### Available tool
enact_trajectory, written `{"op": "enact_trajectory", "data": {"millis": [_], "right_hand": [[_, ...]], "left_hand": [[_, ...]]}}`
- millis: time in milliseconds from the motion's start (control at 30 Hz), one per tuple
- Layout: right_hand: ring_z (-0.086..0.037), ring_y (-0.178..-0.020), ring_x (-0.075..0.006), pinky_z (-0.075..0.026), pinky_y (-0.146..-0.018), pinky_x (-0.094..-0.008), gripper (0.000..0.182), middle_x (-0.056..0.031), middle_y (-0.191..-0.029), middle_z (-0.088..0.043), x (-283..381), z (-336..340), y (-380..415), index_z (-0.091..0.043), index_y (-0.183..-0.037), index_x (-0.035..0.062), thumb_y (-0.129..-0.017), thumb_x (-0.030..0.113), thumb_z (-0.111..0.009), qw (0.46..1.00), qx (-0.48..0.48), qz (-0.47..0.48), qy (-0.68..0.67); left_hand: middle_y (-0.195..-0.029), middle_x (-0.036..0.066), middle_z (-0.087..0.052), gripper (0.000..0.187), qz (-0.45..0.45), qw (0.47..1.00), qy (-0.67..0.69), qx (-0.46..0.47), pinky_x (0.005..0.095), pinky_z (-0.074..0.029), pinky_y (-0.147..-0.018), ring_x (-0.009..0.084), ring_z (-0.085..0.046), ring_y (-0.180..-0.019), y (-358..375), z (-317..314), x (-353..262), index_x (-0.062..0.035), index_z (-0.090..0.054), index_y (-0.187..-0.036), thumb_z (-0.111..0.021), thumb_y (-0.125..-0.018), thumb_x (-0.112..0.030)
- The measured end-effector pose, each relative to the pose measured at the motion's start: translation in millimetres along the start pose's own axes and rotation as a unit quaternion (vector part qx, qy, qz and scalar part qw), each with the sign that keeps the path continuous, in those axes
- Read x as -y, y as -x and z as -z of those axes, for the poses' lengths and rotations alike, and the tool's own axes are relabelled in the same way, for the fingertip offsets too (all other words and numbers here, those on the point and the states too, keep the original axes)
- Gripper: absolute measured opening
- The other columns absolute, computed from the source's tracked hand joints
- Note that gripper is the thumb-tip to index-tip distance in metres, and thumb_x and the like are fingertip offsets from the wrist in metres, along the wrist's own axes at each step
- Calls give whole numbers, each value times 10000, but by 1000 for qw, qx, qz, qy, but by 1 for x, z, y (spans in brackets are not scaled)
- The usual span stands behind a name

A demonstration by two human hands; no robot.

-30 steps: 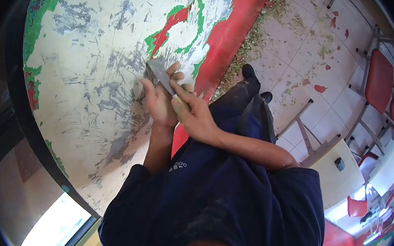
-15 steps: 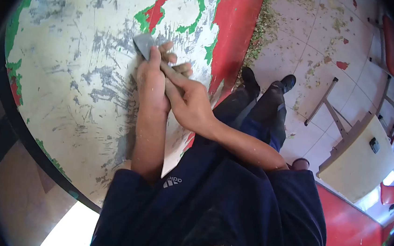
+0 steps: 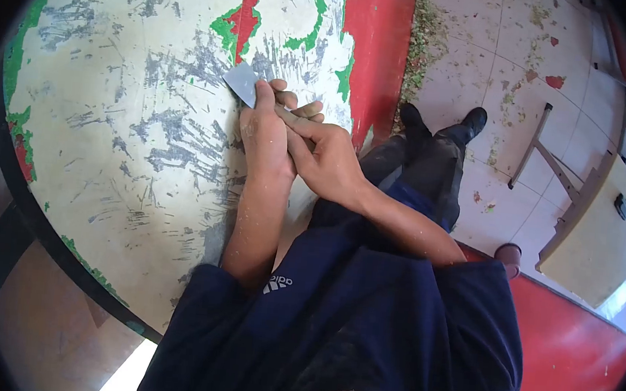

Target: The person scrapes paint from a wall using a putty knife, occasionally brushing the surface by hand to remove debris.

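Observation:
A paint scraper [image 3: 241, 83] with a flat grey blade lies against a large curved-edge panel [image 3: 87, 138] covered in worn white paint and grey scrape marks. My left hand [image 3: 264, 135] is closed around the scraper, its thumb along the base of the blade. Coming in from the right, my right hand [image 3: 334, 164] presses its fingers into the left palm, where the scraper's handle is hidden. Just beyond the blade, a patch of red paint [image 3: 247, 26] edged with flaking green remains on the panel.
A red band [image 3: 381, 52] runs along the panel's right side. Paint flakes [image 3: 507, 101] litter the tiled floor around my black shoes [image 3: 474, 119]. To the right stands a pale board on metal legs [image 3: 600, 228] with a small black object [image 3: 622, 206] on it.
Both hands and the scraper have shifted right in view, and slightly down. The camera view has moved a little too. The grip looks the same.

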State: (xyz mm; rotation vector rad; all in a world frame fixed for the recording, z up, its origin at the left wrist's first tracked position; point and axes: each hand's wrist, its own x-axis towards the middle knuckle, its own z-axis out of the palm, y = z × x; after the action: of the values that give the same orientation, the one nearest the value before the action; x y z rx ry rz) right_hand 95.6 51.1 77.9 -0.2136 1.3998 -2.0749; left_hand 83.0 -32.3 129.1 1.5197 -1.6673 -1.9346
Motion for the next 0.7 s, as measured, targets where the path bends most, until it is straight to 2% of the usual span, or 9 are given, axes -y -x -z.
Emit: {"op": "enact_trajectory", "data": {"millis": [200,333,367,467,567,700], "right_hand": [[-542,-520,-224,-461,-566,-334,346,-243,-709,-580,-5,1,2,-599,-1199,128,-862,120,-521,999,13,-19,-29],[-570,-560,-229,-474,-603,-333,329,-238,-737,-599,-10,-3,-2,-608,-1177,111,-861,138,-519,998,7,-33,-50],[-564,-554,-247,-471,-598,-332,327,-239,-731,-593,-8,-2,3,-611,-1169,107,-858,142,-516,998,-1,-12,-67],[-543,-530,-240,-466,-581,-337,336,-235,-716,-590,-9,7,-5,-604,-1179,110,-855,140,-519,1000,-7,27,4],[-552,-519,-238,-464,-566,-342,352,-225,-688,-586,-10,9,-12,-593,-1199,125,-856,141,-514,999,29,-29,-18],[-527,-488,-215,-451,-542,-337,367,-208,-623,-553,-16,10,-3,-590,-1210,135,-851,133,-517,999,30,-16,-20]], "left_hand": [[-697,26,-461,296,18,1000,2,-20,391,-522,-586,248,-609,-630,2,1,4,-54,-453,-983,-365,-991,-336],[-698,28,-450,286,-3,1000,-17,-18,393,-518,-605,253,-610,-637,-2,-2,1,-69,-457,-938,-366,-991,-336],[-696,28,-448,295,12,1000,0,-15,398,-520,-621,250,-605,-630,1,-1,3,-72,-456,-916,-362,-992,-341],[-696,26,-451,301,-1,1000,4,-1,405,-524,-625,249,-594,-614,-4,-5,6,-66,-450,-924,-357,-992,-344],[-695,31,-450,302,-12,999,-12,-31,407,-528,-621,258,-594,-611,-7,-15,0,-56,-447,-929,-363,-991,-340],[-685,38,-448,301,16,999,-9,-50,391,-532,-595,277,-614,-618,-3,-7,10,-44,-452,-915,-368,-990,-324]]}}
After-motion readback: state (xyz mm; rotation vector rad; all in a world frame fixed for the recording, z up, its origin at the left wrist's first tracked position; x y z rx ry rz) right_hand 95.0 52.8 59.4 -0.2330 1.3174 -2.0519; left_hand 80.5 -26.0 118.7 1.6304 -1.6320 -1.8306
